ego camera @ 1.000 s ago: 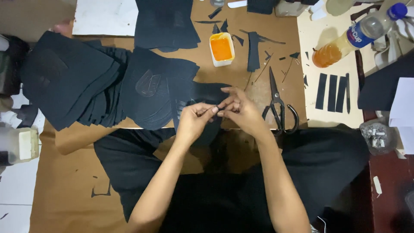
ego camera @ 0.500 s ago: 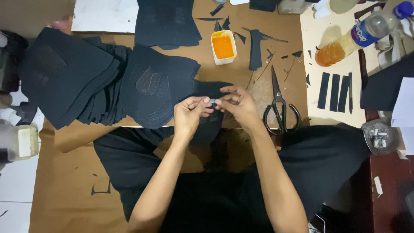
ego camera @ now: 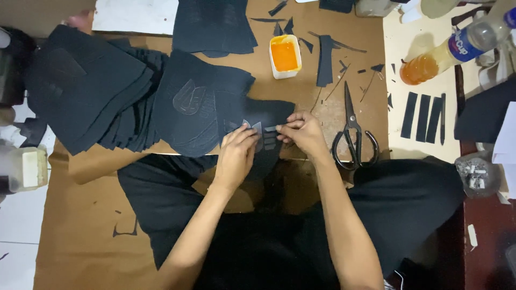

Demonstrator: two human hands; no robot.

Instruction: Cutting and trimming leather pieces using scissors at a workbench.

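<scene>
My left hand (ego camera: 236, 153) and my right hand (ego camera: 302, 134) meet over a black cut fabric piece (ego camera: 266, 115) at the front edge of the brown work board (ego camera: 301, 94). Both hands press their fingertips onto a small grey strip (ego camera: 257, 129) lying on that piece. The strip sits between the two hands and is partly hidden by the fingers. A stack of black shaped pieces (ego camera: 199, 104) lies just left of my left hand.
Black scissors (ego camera: 352, 131) lie right of my right hand. A small white tub of orange glue (ego camera: 285, 55) stands behind. Black strips (ego camera: 423, 118) and a bottle of orange liquid (ego camera: 446, 51) are at the right. A larger pile of black pieces (ego camera: 86, 88) fills the left.
Both hands have dropped from holding the small strip in the air to pressing it down on the black piece. The view has shifted slightly.
</scene>
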